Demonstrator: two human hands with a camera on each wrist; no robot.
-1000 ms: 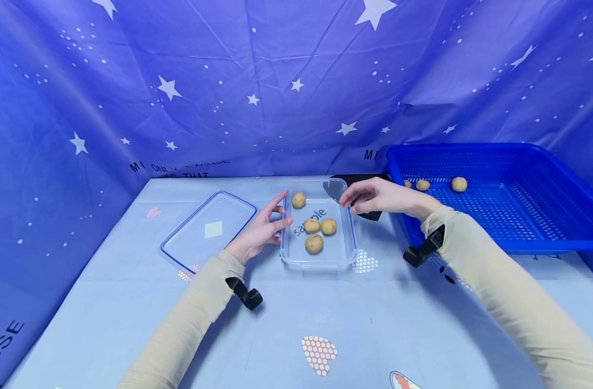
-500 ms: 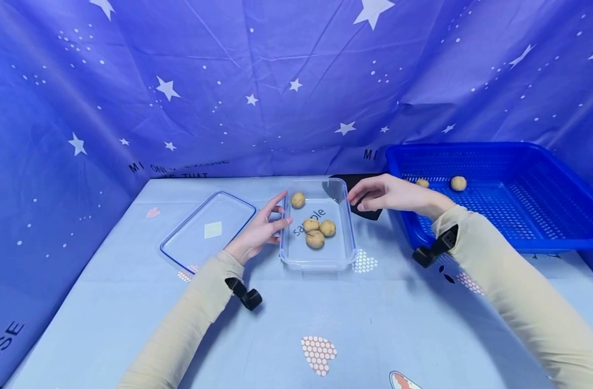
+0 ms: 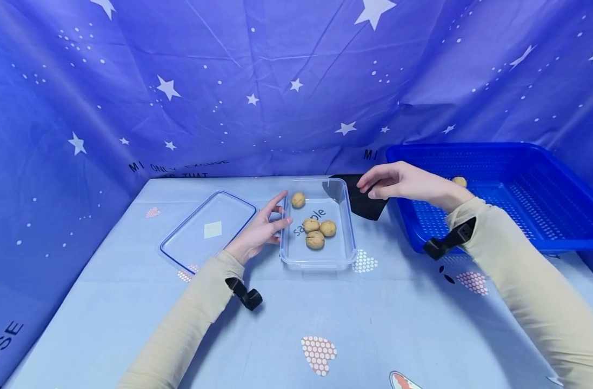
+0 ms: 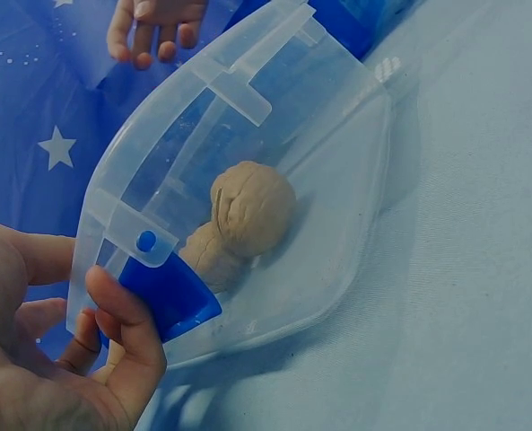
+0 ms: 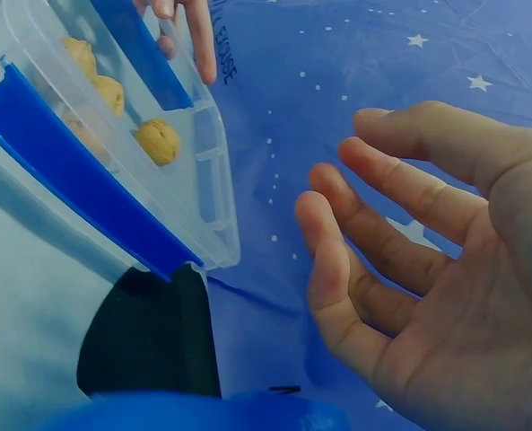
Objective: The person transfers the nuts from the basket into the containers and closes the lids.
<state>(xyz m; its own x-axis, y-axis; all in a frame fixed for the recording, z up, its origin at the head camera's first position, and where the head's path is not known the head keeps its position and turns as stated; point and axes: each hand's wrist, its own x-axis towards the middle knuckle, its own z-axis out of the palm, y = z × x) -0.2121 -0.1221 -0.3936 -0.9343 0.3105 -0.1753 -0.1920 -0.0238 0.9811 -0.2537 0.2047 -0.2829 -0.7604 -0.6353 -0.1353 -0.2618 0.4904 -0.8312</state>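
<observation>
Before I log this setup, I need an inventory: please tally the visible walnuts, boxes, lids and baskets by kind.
Clear box: 1
Lid: 1
Blue basket: 1
Walnuts: 5 (4 in the box, 1 partly showing in the basket)
Total: 8

The right hand covers part of the basket, so it could hide more walnuts.

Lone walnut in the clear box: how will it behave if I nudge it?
The lone walnut will probably roll, being nearly round; the raised walls of the clear box should stop it. Its ridged shell looks stiff, likely grippy.
</observation>
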